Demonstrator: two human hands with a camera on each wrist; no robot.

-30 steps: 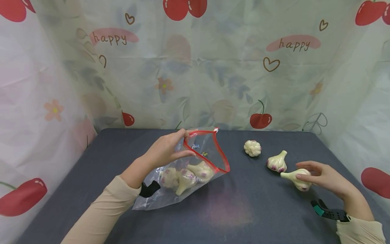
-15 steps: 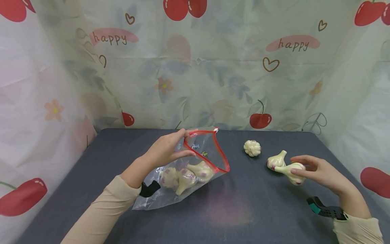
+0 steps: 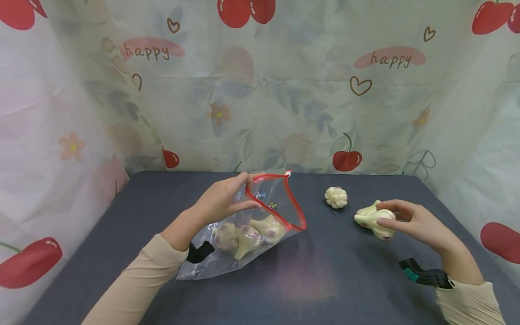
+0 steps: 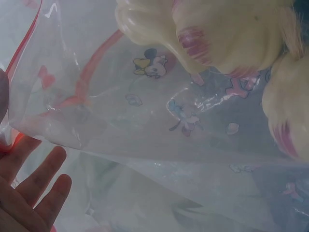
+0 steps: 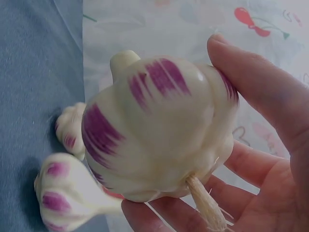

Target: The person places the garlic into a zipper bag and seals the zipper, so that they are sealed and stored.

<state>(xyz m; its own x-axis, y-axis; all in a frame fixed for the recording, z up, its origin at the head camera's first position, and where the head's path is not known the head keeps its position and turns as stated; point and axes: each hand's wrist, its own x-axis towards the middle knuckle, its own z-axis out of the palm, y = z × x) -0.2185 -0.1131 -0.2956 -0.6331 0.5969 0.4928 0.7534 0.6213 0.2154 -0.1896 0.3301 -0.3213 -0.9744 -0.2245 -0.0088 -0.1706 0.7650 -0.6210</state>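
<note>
My left hand [image 3: 219, 198] grips the red-zippered rim of a clear plastic zip bag [image 3: 207, 266], whose mouth gapes toward the right. Three garlic bulbs [image 3: 248, 239] lie inside the bag, and the left wrist view shows them through the printed plastic. In my right hand [image 3: 422, 225] a garlic bulb [image 5: 159, 125] with purple streaks is held between thumb and fingers, its root tuft toward the palm. That bulb overlaps a second garlic bulb [image 5: 60, 193] on the table in the head view. A third loose garlic bulb [image 3: 336, 197] sits farther back.
The dark table [image 3: 308, 280] carries the bag at left of centre and the loose bulbs at right. A printed curtain [image 3: 264, 99] with cherries and hearts encloses the back and both sides. A dark band [image 3: 426, 274] circles the right wrist.
My right hand has lifted its garlic bulb and carried it left and slightly back, over the neighbouring bulb. The left hand and the bag have stayed still.
</note>
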